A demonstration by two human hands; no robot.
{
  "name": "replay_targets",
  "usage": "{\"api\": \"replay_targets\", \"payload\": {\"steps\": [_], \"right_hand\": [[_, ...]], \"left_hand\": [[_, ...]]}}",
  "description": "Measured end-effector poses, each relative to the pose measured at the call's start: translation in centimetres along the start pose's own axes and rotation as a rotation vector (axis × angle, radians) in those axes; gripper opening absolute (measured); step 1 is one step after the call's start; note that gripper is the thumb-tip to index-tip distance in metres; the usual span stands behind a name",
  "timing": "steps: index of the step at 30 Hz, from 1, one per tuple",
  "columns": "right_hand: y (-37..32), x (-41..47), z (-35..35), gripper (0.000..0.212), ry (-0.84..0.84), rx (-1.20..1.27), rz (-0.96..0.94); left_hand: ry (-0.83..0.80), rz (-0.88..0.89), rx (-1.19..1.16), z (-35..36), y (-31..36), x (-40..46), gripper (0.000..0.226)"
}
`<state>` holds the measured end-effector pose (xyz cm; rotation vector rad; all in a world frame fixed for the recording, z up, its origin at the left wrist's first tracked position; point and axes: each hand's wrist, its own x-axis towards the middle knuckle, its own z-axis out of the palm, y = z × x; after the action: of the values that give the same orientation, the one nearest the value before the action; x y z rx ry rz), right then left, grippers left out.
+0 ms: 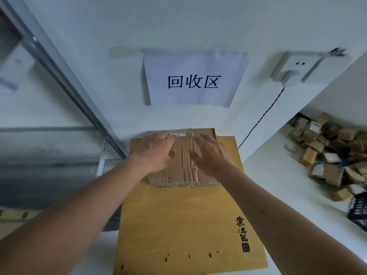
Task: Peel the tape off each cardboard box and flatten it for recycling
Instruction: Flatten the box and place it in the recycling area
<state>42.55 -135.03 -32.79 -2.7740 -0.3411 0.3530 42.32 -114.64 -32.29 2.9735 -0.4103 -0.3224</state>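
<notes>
Both hands lay flat, palms down, on a flattened cardboard box (179, 163) in the middle of the frame. On the left hand (156, 150) the fingers (161, 136) were straight and close together, pointing toward the wall, the thumb angled inward; they gripped nothing, only pressed on the cardboard. On the right hand (211, 153) the fingers (204, 138) were likewise extended and slightly spread, resting on the same sheet, thumb turned toward the left hand. The two hands sat near each other without touching.

The flattened box was creased and pale brown, with a small white label (178, 134) at its far edge, just beside the left fingertips. It rested on top of a larger yellow-brown cardboard sheet (178, 225) that ran down to the bottom of the frame and carried black Chinese characters near its lower right corner.

Above, on the white wall, hung a paper sign (193, 80) printed with three black Chinese characters. At upper right a white plug sat in a wall socket (296, 70), and a dark red cord (262, 116) ran down from it. At the right edge, a heap of small unflattened cardboard boxes (329, 153) lay on the floor, beside part of a black basket (357, 211) whose contents could not be seen.
</notes>
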Motion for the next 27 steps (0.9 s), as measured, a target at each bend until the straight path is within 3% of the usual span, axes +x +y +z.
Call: {"api": "replay_targets", "payload": {"steps": [8,20,27], "right_hand": [[-1.7,-7.6,-6.5,0.059,0.1,-0.038,-0.153],[-1.3,-23.8,-11.9,0.061,0.206,-0.048,-0.417],[-4.2,-28.7,-14.1,0.062,0.26,-0.08,-0.533]], "left_hand": [[0.134,-0.066,0.05,-6.3,5.3,-8.1,0.057],[0.283,-0.215,0.075,-9.2,16.7,-23.7,0.059],[0.362,-0.281,0.108,-12.1,18.8,-30.5,0.061]]}}
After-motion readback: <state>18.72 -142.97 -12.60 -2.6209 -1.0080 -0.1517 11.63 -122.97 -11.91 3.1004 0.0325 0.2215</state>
